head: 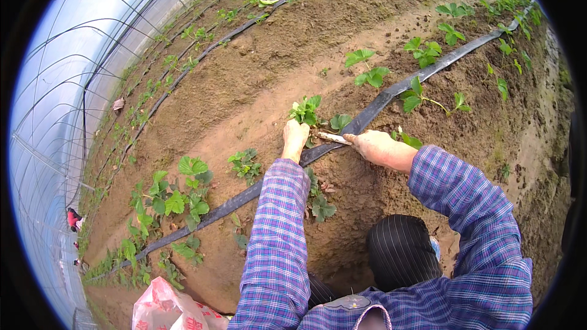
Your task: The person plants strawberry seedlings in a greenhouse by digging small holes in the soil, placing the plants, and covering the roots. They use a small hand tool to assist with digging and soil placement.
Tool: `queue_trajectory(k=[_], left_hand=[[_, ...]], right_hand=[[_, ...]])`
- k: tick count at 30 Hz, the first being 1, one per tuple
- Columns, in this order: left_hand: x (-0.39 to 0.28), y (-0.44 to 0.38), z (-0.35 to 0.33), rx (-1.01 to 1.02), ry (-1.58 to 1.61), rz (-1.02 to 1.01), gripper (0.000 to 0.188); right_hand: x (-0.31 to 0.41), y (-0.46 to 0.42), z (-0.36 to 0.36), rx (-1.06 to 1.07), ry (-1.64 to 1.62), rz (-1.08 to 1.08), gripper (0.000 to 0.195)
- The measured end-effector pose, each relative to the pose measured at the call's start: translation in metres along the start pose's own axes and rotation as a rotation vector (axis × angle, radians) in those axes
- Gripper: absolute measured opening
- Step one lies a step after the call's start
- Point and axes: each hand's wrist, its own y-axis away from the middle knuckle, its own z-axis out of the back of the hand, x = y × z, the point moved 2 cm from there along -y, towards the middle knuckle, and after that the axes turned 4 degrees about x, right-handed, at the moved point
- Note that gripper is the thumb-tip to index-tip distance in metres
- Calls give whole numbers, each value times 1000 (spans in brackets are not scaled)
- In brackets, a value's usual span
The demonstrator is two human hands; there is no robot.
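Note:
My left hand (296,134) is closed around a bunch of leafy green seedlings (306,110), which look like strawberry plants. Their leaves stick out beyond my knuckles. In my right hand (379,147) is a narrow, pale, flat-bladed hand tool (334,138), smeared with soil. Its tip points left, close to the ground by my left hand. A small rooted plant (340,121) grows just past the tool. The black drip-irrigation tape (321,150) runs along the soil bed beneath both hands.
Larger strawberry plants (174,199) grow at left, others (367,68) up the bed. A white plastic bag with red print (172,309) stands at lower left. Beyond the furrow (257,105) lies another tape line (220,39). A person in red (73,219) is far off, inside the plastic-film greenhouse (59,78).

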Motion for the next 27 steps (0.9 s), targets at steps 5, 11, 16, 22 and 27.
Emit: queue_trajectory(k=[5,11,16,22,27], left_hand=[[18,-1,0,65,-16,-25,36],[-1,6,-17,105,-86,-57,31],[7,11,10,92,-107,-17,33],[-23,20,-6,112,-363,-135,32],[-33,33,-5,176,-444,-211,40]], right_hand=[[12,-8,25,120,178,119,44],[-29,-26,-25,102,-387,32,37],[11,-14,-15,211,-636,-208,38],[-9,-22,-46,-126,-455,92,34],[-3,-18,-45,-22,-606,-86,33]])
